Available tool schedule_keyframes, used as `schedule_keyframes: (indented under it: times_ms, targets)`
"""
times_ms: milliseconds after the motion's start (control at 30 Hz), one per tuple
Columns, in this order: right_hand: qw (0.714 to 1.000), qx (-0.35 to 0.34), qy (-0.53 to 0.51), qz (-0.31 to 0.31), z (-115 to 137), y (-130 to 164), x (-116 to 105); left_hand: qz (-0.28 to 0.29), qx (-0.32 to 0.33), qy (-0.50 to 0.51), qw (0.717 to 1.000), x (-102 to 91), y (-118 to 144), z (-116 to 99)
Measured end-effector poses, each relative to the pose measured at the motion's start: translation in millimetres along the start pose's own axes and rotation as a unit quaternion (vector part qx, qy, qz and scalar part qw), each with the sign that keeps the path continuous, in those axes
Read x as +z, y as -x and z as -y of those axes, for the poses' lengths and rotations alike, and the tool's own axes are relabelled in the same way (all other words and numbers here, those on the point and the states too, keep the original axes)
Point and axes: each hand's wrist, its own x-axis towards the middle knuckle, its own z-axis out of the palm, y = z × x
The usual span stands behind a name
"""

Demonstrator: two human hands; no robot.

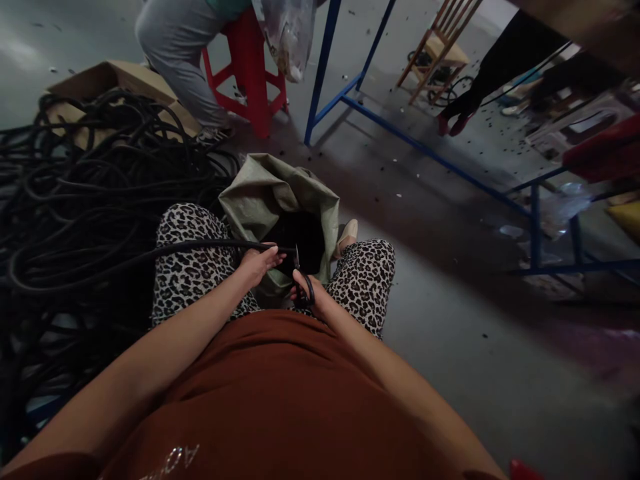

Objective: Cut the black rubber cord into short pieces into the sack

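Observation:
My left hand holds a black rubber cord near its end, thumb on top. That cord runs left across my thigh into a big tangled heap of the same cord. In my right hand is a pair of scissors with black handles, my fingers around the loops. The metal blades point away from me and meet the cord's tip; whether they are closed on it I cannot tell. Both hands are over the mouth of a greenish woven sack between my knees, its inside dark.
A cardboard box stands behind the cord heap. Beyond the sack, a person in grey trousers sits by a red stool. A blue metal frame crosses the right side. Farther back are a wooden chair and another person's legs.

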Motion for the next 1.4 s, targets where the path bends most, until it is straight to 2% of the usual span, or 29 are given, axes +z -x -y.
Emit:
schedule_keyframes:
  times_ms: [233,1100,1400]
  targets:
    - [1.0,-0.005,0.002,0.016,-3.2,-2.0,-2.2,0.01,0.01,0.005,1.0,0.0,-0.9,0.3]
    - [1.0,-0.001,-0.03,0.009,-1.4,-1.2,-2.5,0.002,0.016,0.017,1.0,-0.6,1.3,-1.5]
    - [1.0,-0.026,0.009,0.005,-4.2,-3.9,1.9,-0.003,0.01,0.022,1.0,-1.8,1.3,-2.2]
